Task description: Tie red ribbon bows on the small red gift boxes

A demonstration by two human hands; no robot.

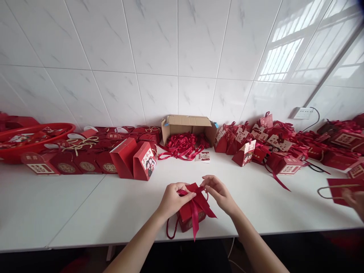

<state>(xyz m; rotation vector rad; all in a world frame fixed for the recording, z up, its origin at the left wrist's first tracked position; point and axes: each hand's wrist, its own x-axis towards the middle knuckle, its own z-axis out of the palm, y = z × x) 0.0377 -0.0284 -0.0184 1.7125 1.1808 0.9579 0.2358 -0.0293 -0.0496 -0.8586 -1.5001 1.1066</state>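
A small red gift box (187, 216) stands near the front edge of the white table (85, 204), with a red ribbon (196, 206) draped over its top and tails hanging down its front. My left hand (174, 198) is closed on the ribbon at the box's top left. My right hand (217, 190) pinches the ribbon's other part at the top right. A cord handle loops out at the box's left side.
An open cardboard box (187, 127) spilling red ribbons sits at the back by the tiled wall. Several red gift boxes (136, 159) stand left, a pile of finished ones (270, 146) right. A red basin (31, 140) is far left. Another person's hand (354, 199) holds a red bag at the right edge.
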